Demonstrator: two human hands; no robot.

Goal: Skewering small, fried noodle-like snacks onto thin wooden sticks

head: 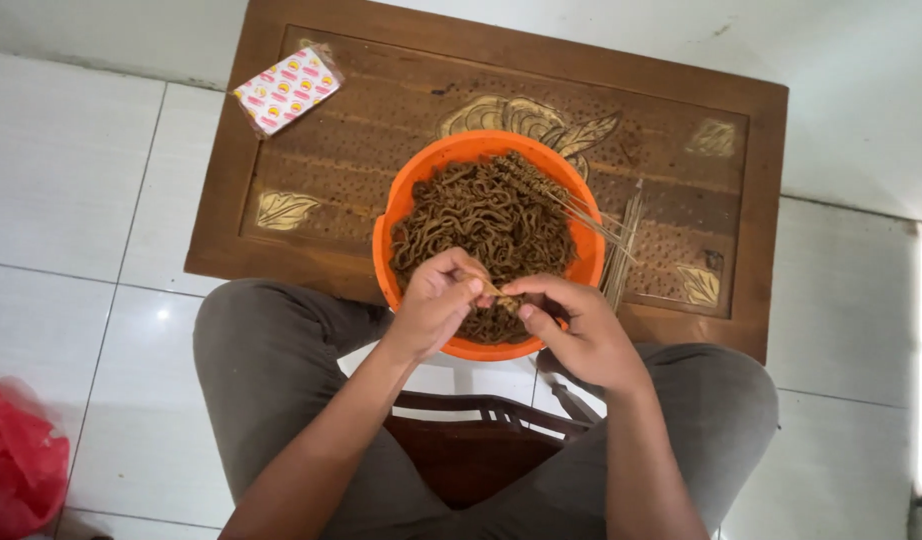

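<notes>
An orange bowl (pixel 401 195) full of brown, curly strips of food (pixel 486 215) stands on a low carved wooden table (pixel 281 130). My left hand (pixel 436 300) and my right hand (pixel 576 325) meet over the bowl's near rim. Together they pinch a thin wooden skewer (pixel 493 290) with a small brown piece on it. A few filled skewers (pixel 541 190) rest on top of the food at the bowl's far right.
Several bare skewers (pixel 624 245) lie on the table to the right of the bowl. A small patterned packet (pixel 286 88) sits at the table's far left corner. A red plastic bag (pixel 19 470) lies on the white tiled floor at lower left. My knees flank the table.
</notes>
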